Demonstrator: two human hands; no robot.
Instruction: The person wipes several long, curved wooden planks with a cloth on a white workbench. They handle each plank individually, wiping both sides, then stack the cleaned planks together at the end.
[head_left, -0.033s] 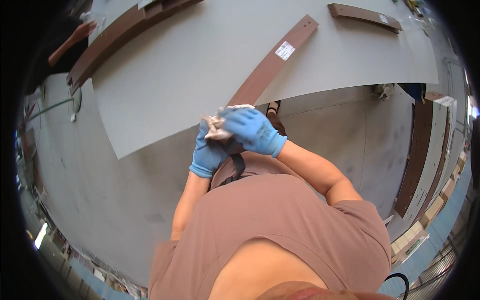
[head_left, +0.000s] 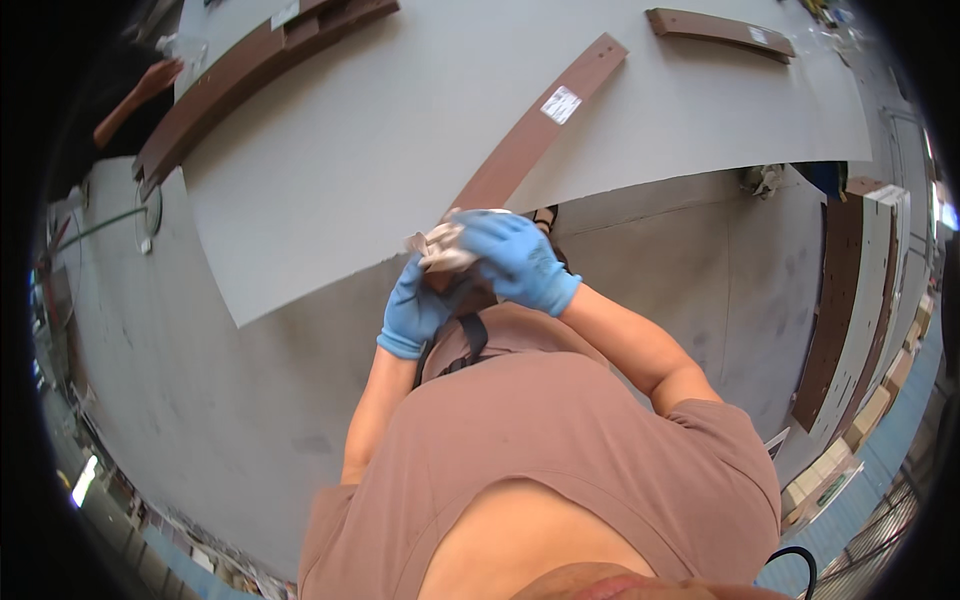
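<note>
A long brown board (head_left: 535,135) with a white label lies slantwise over the table's near edge, its near end by my waist. My right hand (head_left: 515,262), in a blue glove, is closed on a crumpled pale cloth (head_left: 445,250) and presses it against the board near that end. The right fingers are a little blurred. In a matching blue glove, my left hand (head_left: 412,312) is wrapped round the board's near end, just below the cloth. Part of its fingers is hidden behind the cloth and the board.
The pale grey table top (head_left: 330,180) carries stacked brown boards (head_left: 240,85) at the left and a shorter board (head_left: 715,32) at the far right. A co-worker's hand (head_left: 158,78) is at the far left. More drilled boards (head_left: 835,300) stand at the right.
My right hand and the cloth have shifted slightly on the board. The whole view has moved a little, and the co-worker's hand is slightly lower.
</note>
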